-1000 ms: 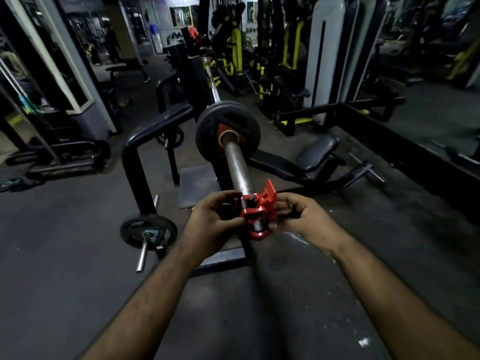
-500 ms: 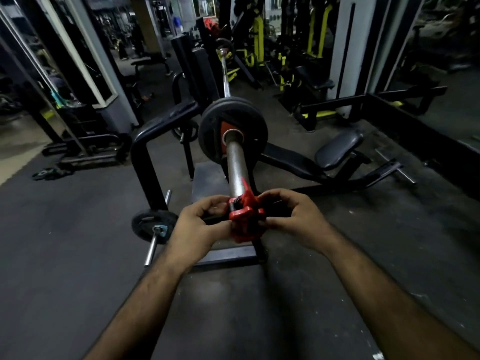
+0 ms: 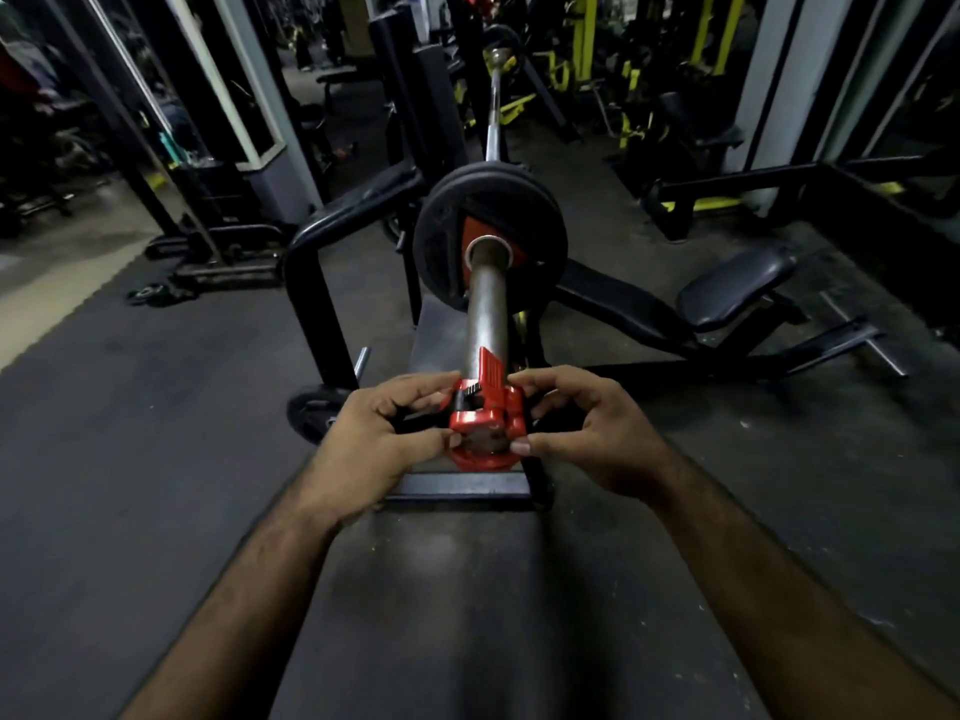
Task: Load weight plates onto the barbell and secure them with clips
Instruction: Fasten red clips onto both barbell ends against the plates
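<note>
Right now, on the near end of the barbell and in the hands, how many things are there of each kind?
Weight plates on the barbell sleeve: 1 weight plate
Red clips: 1 red clip, at the sleeve's tip, held by left hand and right hand
Total: 2

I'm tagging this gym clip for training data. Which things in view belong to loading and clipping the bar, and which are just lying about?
Part of the job:
- red clip, at the end of the sleeve, lever up
- barbell sleeve
- loaded plates
- left hand and right hand, both gripping the clip

Lying about:
- small plate on a peg by the rack
- black bench
- plates on the floor, far left
</note>
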